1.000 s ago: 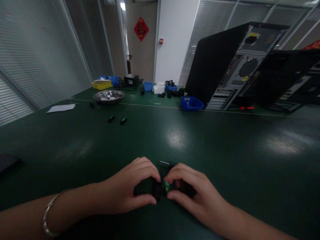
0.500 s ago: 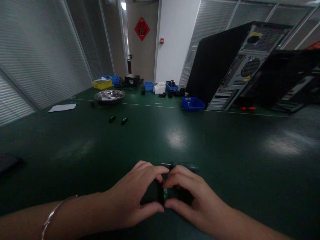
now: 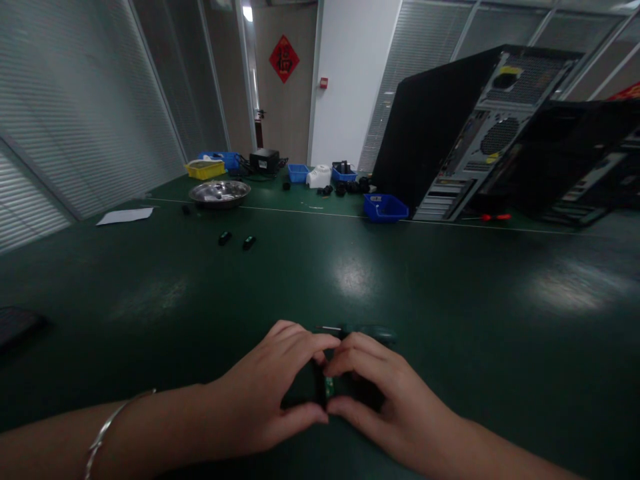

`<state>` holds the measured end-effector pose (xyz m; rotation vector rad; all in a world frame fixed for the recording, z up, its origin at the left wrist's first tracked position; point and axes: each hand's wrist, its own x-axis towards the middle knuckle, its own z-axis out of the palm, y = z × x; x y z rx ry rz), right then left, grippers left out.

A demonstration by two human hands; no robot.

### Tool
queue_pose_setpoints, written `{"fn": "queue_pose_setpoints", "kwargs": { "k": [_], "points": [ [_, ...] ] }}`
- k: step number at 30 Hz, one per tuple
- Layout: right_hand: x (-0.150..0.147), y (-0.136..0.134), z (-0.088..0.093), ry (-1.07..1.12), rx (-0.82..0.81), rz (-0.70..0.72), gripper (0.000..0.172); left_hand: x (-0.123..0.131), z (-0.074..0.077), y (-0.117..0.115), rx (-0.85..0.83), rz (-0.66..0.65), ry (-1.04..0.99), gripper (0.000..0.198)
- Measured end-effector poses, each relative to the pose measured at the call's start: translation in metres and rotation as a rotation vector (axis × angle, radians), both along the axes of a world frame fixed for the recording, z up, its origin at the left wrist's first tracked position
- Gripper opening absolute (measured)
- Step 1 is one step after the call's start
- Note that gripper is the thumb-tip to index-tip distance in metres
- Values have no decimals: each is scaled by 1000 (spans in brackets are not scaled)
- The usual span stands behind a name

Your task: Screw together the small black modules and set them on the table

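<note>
Near the front of the dark green table, my left hand [image 3: 265, 393] and my right hand [image 3: 393, 390] meet at the fingertips. Between them stands a small green circuit board [image 3: 329, 387], pinched at its far and near ends by my right finger and thumb. A narrow black piece [image 3: 321, 383] lies along the board's left side, with my left fingers and thumb closed on its ends. Whether the board sits inside the black piece I cannot tell. Just beyond my fingers lies a screwdriver [image 3: 377, 333], its thin metal shaft pointing left.
Two small black pieces [image 3: 249, 243] with green tops lie mid-left, before a metal bowl [image 3: 220, 192]. A blue bin [image 3: 385, 208] stands beside a tall computer case [image 3: 430, 127] at the back right. A dark flat object [image 3: 20, 325] is at the left edge.
Both hands keep their hold, and the board between them has shifted very slightly left. A little more of the screwdriver shows. Nothing else has visibly moved.
</note>
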<state>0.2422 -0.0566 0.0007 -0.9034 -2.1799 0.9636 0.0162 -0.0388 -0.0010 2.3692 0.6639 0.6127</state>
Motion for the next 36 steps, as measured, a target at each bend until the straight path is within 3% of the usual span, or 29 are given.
{"fn": "queue_pose_setpoints", "kwargs": {
  "k": [9, 18, 22, 25, 29, 36],
  "points": [
    [0, -2, -1, 24, -12, -2, 23, -1, 0, -1, 4, 6, 6, 68],
    [0, 0, -4, -21, 21, -13, 17, 1, 8, -3, 1, 25, 25, 69],
    [0, 1, -6, -26, 36, 6, 18, 0, 10, -3, 28, 56, 35, 47],
    [0, 1, -5, -32, 23, 9, 18, -1, 8, -1, 139, 37, 8, 29],
    [1, 1, -4, -30, 11, 8, 17, -2, 7, 0, 279, -34, -4, 21],
    [2, 1, -4, -34, -6, -13, 17, -5, 19, 3, 396, -92, 91, 9]
  ]
}}
